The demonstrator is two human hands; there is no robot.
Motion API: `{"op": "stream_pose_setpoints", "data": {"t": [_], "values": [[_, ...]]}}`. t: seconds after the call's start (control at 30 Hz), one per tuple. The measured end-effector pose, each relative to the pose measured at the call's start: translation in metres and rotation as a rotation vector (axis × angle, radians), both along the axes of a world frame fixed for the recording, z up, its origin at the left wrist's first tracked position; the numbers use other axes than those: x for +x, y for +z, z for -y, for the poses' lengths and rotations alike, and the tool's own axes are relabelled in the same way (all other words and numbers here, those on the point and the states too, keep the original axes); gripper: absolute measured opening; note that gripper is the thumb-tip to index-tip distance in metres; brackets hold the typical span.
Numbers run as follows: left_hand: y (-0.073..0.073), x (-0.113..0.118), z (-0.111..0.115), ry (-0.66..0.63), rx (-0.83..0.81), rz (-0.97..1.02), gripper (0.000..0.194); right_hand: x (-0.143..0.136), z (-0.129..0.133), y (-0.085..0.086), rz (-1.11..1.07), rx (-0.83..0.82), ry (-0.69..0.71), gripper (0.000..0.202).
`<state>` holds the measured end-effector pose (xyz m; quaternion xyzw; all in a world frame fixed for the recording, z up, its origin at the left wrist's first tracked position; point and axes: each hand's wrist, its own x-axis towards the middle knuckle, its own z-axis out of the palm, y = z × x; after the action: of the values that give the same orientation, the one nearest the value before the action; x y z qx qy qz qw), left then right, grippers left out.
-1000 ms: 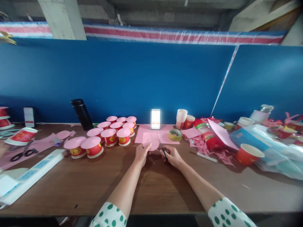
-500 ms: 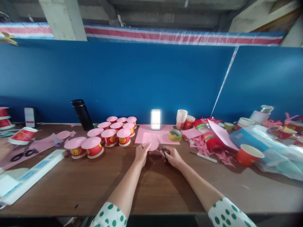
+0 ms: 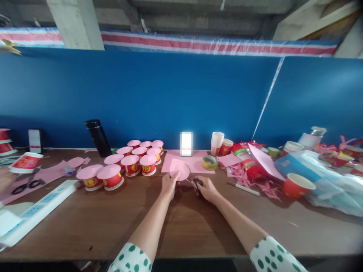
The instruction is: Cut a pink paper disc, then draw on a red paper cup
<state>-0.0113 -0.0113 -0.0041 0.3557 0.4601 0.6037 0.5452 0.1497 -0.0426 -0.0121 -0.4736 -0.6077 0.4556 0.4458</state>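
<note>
Between thumb and fingers, my left hand (image 3: 170,186) grips a round piece of pink paper (image 3: 179,169) by its lower left edge. My right hand (image 3: 206,187) is closed on a pair of scissors (image 3: 196,183) with dark handles, whose blades lie along the paper's right edge. A thin paper strip hangs near the blades. Behind the disc lie larger pink sheets (image 3: 170,155) on the table. A roll of tape (image 3: 209,163) rests on them, to the right. Left of my hands stand several red paper cups with pink paper discs on top (image 3: 148,162).
A white power strip (image 3: 42,211) and a black flask (image 3: 98,138) are on the left. At the far left, another person's hand (image 3: 6,179) is near a red cup (image 3: 26,162). Paper scraps (image 3: 241,173), a marker (image 3: 244,189), an orange cup (image 3: 297,186) and a plastic bag (image 3: 326,181) occupy the right.
The scissor blades have shifted slightly along the disc's right edge, and the paper has turned or moved a little left. Both hands keep their hold.
</note>
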Motion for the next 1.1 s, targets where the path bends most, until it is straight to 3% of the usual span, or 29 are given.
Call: {"op": "stream_pose_setpoints", "data": {"t": [0.47,0.67,0.8,0.97,1.1], "values": [[0.002,0.001,0.002,-0.011,0.012,0.015,0.028,-0.002,0.003,0.004,-0.006,0.007,-0.013,0.024],[0.007,-0.003,0.002,0.045,-0.056,0.249,0.028,-0.001,0.003,0.011,-0.172,0.02,-0.108,0.033],[0.008,-0.01,-0.002,0.088,-0.06,0.331,0.023,0.002,-0.002,0.006,-0.213,0.114,-0.191,0.042],[0.01,-0.017,-0.005,0.065,-0.025,0.411,0.018,0.012,-0.006,0.001,0.062,0.298,-0.402,0.029],[0.007,-0.017,-0.007,0.012,0.002,0.431,0.018,0.015,-0.005,0.002,0.255,0.324,-0.413,0.022]]}}
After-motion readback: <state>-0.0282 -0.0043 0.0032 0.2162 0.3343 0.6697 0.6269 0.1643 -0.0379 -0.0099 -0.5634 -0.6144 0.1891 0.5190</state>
